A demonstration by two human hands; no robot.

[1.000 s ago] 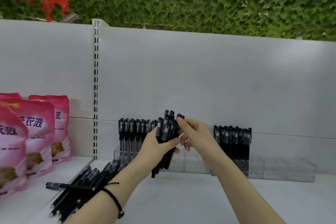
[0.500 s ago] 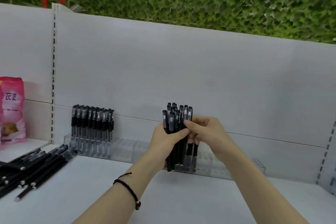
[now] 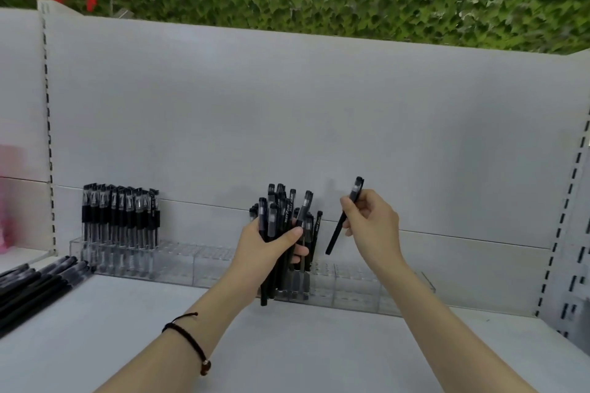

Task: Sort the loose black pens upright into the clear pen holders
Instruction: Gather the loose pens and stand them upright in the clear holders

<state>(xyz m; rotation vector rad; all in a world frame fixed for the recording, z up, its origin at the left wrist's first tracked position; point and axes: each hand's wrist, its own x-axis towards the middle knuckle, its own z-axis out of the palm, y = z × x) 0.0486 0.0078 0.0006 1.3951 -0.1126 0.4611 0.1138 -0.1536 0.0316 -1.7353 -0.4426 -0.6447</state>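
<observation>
Right hand [image 3: 372, 226] has drawn single black pen [image 3: 335, 236] out of bundle [image 3: 273, 217]; fingers pinch it near cap, tip slanting down above clear pen holder [image 3: 357, 287]. Left hand [image 3: 265, 249] fingers wrapped round bundle at holder's middle. Likely slotting next; loose pens [image 3: 32, 287] left of holder wait.

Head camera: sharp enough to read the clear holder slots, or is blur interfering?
Head view: soft even light, no glare; slots in the clear acrylic pen holder show faintly below the black pen in the right hand; left edge smears the pink packet; wide-angle tilts the white slotted upright.
</observation>
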